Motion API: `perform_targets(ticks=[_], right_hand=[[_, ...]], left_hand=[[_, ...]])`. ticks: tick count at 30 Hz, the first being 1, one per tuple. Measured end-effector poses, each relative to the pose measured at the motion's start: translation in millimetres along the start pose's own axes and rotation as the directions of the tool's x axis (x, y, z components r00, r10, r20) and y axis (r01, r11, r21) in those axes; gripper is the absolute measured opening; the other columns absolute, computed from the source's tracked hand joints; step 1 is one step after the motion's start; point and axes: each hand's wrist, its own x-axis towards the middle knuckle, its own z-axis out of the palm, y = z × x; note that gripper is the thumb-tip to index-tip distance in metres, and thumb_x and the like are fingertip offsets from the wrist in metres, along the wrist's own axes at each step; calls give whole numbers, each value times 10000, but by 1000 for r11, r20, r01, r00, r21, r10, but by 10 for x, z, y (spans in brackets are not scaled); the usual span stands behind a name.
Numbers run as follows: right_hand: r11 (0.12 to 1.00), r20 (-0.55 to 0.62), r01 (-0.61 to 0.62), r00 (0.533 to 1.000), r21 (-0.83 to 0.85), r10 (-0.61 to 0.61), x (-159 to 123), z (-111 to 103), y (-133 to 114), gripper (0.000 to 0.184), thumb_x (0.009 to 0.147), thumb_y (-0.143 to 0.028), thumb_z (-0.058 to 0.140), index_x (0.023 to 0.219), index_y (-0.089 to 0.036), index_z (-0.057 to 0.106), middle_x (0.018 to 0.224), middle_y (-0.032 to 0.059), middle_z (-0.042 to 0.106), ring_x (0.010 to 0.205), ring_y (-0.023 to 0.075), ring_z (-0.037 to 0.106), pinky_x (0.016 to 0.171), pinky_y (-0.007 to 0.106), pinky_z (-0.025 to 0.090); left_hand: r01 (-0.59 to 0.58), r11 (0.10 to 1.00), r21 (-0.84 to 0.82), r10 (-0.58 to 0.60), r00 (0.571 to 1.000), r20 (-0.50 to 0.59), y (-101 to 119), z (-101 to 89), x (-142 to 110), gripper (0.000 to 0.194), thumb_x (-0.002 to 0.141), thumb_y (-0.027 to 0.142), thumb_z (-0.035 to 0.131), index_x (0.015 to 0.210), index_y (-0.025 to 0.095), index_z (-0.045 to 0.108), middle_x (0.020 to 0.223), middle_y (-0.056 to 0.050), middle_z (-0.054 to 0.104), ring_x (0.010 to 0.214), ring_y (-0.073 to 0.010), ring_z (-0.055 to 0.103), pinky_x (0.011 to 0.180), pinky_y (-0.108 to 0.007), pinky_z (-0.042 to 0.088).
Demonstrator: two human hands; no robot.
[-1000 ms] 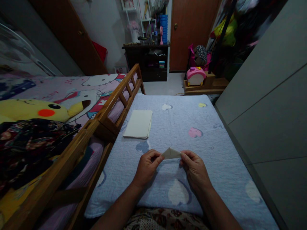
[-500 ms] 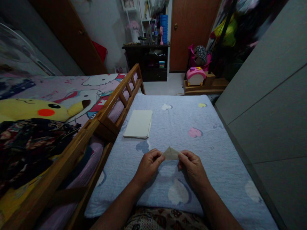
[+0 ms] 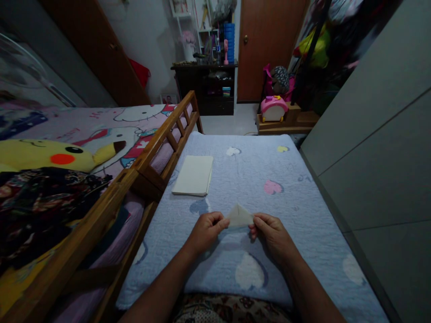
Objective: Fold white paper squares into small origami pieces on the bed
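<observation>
A small piece of white paper (image 3: 239,217), folded into a triangle with a short crease line down from its peak, is stretched between my two hands. My left hand (image 3: 209,230) pinches its left corner between thumb and fingers. The right corner is gripped the same way by my right hand (image 3: 272,231), whose lower fingers curl below the paper's edge. Both hands are just above the light blue bedspread (image 3: 245,170) with its heart pattern. Beyond my left hand lies a stack of white paper sheets (image 3: 193,175).
A wooden bed rail (image 3: 161,139) runs along the left, with a yellow plush toy (image 3: 43,152) and dark patterned cloth (image 3: 43,197) on the bed behind it. Pale cabinet panels (image 3: 377,170) stand on the right. A dark low cabinet (image 3: 205,89) is at the back.
My hands have drawn slightly apart, and more of the folded paper shows between them. The stack of sheets stays where it was on the bedspread.
</observation>
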Motion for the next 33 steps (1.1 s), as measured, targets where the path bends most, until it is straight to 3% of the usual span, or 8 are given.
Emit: perform_targets(ticks=[11,15,17,19,21,23,26,33], right_hand=[[999,-62,-44,997,8,44,45,8,-117,425,683,-541,802,686,-138,668,611,18,647,437,91,529,416,219,459],[999,-28,-48,998,-9,48,79,-2,-144,426,707,-540,781,658,-138,650,594,10,628,423,83,508,400,215,457],[998,-31,-54,998,-20,53,114,-4,-139,428,717,-543,769,658,-139,642,586,9,623,423,83,505,399,213,452],[997,-48,-65,997,-29,64,152,0,-131,431,721,-551,758,662,-144,628,580,7,620,416,84,500,390,210,442],[996,-72,-75,995,-38,72,185,11,-132,433,723,-558,747,660,-151,613,563,-1,608,403,84,490,379,207,428],[996,-85,-72,994,-51,67,207,26,-150,436,721,-564,742,653,-157,602,546,-11,590,391,83,478,370,207,419],[997,-76,-51,996,-52,47,222,50,-191,440,715,-571,739,645,-161,595,537,-16,575,388,81,470,370,206,413],[998,50,51,997,-23,-50,233,97,-206,403,726,-515,761,903,-175,637,642,-26,610,444,90,514,422,210,438]], left_hand=[[-26,1000,8,26,999,30,46,-90,112,375,838,475,575,630,167,628,539,36,456,520,-111,400,523,-233,300],[-93,968,233,108,993,-51,79,-49,145,358,899,431,526,683,173,646,595,10,543,584,-148,508,582,-261,392],[-174,891,419,263,951,-166,102,0,156,247,905,383,549,885,179,687,832,-44,660,785,-201,603,726,-312,470],[-255,778,574,466,847,-255,110,61,160,356,890,329,595,1216,185,602,1202,-118,630,1079,-265,589,928,-401,469],[-346,639,687,618,763,-191,101,118,159,508,884,310,626,1360,193,493,1370,-152,537,1250,-300,505,1053,-467,406],[-410,537,737,671,737,-79,82,161,160,529,869,332,661,1356,207,497,1393,-158,522,1278,-321,484,1080,-497,394],[-433,528,730,633,774,1,60,198,177,397,873,318,654,1250,218,578,1321,-152,575,1202,-319,545,1025,-488,459],[-419,794,441,488,871,-51,161,255,236,252,899,215,599,1149,220,634,1158,-80,668,1091,-224,620,962,-366,502]])
